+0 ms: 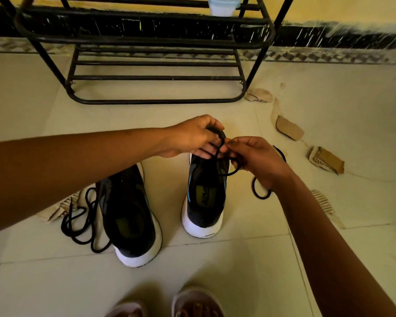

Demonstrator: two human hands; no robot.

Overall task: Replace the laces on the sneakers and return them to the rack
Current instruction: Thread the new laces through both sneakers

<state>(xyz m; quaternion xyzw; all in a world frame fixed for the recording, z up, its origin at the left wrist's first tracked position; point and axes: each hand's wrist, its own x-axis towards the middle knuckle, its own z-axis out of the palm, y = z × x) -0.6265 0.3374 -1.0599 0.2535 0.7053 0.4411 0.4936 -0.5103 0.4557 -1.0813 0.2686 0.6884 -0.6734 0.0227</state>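
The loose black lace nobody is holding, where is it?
Low on the left of the head view, the loose lace lies coiled on the floor tiles, beside the left-hand sneaker and a cardboard scrap.

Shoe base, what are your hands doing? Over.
Left hand and right hand pinch black lace above one sneaker. Other sneaker beside it, loose lace alongside. Cardboard scraps nearby.

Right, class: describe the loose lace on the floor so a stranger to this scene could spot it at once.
Find the black rack against the wall. Before it, left of the left sneaker, lies a tangled black lace. Unlike the other lace, pinched by the left hand and right hand over the right sneaker, no hand holds it.
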